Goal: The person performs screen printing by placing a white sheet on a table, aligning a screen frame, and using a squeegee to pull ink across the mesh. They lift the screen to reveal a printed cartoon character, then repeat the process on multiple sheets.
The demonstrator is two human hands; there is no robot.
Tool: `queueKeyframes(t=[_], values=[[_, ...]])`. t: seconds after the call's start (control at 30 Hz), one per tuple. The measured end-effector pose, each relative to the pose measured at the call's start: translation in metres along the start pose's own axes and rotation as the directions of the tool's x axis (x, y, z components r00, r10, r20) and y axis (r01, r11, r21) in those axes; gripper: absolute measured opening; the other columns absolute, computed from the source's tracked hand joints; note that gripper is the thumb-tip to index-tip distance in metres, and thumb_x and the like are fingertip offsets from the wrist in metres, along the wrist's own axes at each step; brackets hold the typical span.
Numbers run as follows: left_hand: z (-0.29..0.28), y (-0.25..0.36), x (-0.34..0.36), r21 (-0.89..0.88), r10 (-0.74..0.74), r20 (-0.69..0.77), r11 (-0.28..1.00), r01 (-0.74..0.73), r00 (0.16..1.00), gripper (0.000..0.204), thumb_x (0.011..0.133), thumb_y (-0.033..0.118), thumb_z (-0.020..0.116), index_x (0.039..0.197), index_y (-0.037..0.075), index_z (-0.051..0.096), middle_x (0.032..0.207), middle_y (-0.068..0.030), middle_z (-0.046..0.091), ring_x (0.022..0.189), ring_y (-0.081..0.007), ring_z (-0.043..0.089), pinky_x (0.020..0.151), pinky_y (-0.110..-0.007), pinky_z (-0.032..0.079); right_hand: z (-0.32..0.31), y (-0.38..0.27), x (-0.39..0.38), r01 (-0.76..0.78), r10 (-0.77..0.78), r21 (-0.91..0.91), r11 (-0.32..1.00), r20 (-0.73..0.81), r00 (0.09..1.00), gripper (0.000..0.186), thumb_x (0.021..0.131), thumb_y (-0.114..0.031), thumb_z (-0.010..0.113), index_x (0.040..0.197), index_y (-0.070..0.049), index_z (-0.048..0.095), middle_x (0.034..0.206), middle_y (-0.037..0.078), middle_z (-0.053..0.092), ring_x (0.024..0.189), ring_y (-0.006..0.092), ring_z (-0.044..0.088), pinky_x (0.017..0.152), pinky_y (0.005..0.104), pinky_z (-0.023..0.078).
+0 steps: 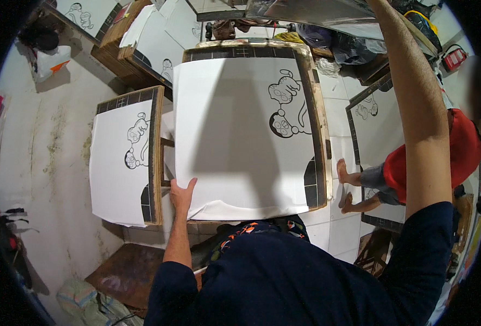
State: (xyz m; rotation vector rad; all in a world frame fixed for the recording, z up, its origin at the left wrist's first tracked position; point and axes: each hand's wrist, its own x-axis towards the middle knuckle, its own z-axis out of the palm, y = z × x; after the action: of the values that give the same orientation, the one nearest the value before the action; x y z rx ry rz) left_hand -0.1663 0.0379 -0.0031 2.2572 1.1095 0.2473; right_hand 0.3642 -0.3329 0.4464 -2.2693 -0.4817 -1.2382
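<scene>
A padded printing board (319,157) with a black gridded border stands in front of me. White cloth (224,136) covers most of it and bears black line drawings of cartoon animals at its right side. Its near edge is rumpled. My left hand (182,194) rests at the cloth's near left corner, thumb spread away from the fingers. My right arm reaches up and forward on the right; its hand lies beyond the upper edge of the picture. Close to that arm, a framed panel (316,16) is held or propped above the board's far side.
A smaller board with printed white cloth (112,157) stands at left. Stacked boards (126,60) fill the far left. At right, a barefoot person in a red top (463,144) is beside another printed board (379,130). Dark plastic bags (343,46) lie behind the main board.
</scene>
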Motion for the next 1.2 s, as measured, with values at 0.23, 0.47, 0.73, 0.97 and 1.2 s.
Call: queueKeyframes(t=[0.23, 0.47, 0.73, 0.97, 1.2], values=[[0.006, 0.026, 0.018, 0.063, -0.106, 0.124, 0.993, 0.099, 0.987, 0.074, 0.077, 0.054, 0.087, 0.116, -0.004, 0.064, 0.107, -0.0243, 0.075, 0.102, -0.0438, 0.071, 0.092, -0.050, 0.053, 0.005, 0.000, 0.024, 0.043, -0.045, 0.032, 0.999, 0.063, 0.997, 0.045, 0.088, -0.024, 0.079, 0.129, -0.007, 0.068, 0.119, 0.023, 0.072, 0.112, 0.0380, 0.070, 0.095, 0.0459, 0.053], [0.014, 0.023, 0.031, 0.090, -0.128, 0.103, 0.989, 0.119, 0.986, 0.087, 0.074, 0.055, 0.089, 0.123, -0.009, 0.056, 0.114, -0.0289, 0.070, 0.108, -0.0443, 0.068, 0.096, -0.050, 0.051, 0.010, 0.006, 0.048, 0.027, -0.024, -0.057, 0.998, 0.056, 0.998, 0.050, 0.087, -0.034, 0.080, 0.128, -0.008, 0.068, 0.116, 0.020, 0.074, 0.110, 0.0365, 0.071, 0.095, 0.0443, 0.054], [0.047, -0.015, 0.044, 0.085, -0.123, 0.059, 0.989, 0.117, 0.991, 0.098, 0.069, 0.059, 0.093, 0.128, -0.007, 0.051, 0.124, -0.0288, 0.059, 0.119, -0.0415, 0.059, 0.102, -0.051, 0.047, 0.005, 0.000, 0.018, 0.208, -0.215, -0.091, 0.974, -0.079, 0.973, 0.046, 0.088, -0.025, 0.080, 0.127, -0.006, 0.067, 0.114, 0.021, 0.072, 0.109, 0.0378, 0.069, 0.093, 0.0460, 0.053], [0.035, 0.191, 0.026, -0.403, 0.251, 0.115, 0.896, -0.185, 0.961, 0.085, 0.091, 0.039, 0.084, 0.151, -0.004, 0.042, 0.148, -0.0250, 0.053, 0.136, -0.0361, 0.054, 0.108, -0.045, 0.048, -0.029, -0.009, -0.114, 0.250, -0.266, -0.101, 0.963, -0.197, 0.944, 0.028, 0.081, -0.010, 0.079, 0.108, -0.007, 0.071, 0.099, 0.016, 0.071, 0.098, 0.0389, 0.064, 0.085, 0.0480, 0.049], [0.039, 0.366, -0.071, -0.675, 0.075, 0.711, -0.206, 0.708, 0.699, 0.080, 0.097, 0.069, 0.050, 0.147, 0.006, 0.049, 0.148, -0.0188, 0.051, 0.132, -0.0313, 0.049, 0.111, -0.054, 0.041, -0.041, -0.007, -0.340, 0.122, -0.123, 0.073, 0.990, 0.009, 0.992, 0.038, 0.077, -0.003, 0.062, 0.111, -0.012, 0.073, 0.109, 0.009, 0.071, 0.107, 0.0332, 0.062, 0.099, 0.0483, 0.041]])
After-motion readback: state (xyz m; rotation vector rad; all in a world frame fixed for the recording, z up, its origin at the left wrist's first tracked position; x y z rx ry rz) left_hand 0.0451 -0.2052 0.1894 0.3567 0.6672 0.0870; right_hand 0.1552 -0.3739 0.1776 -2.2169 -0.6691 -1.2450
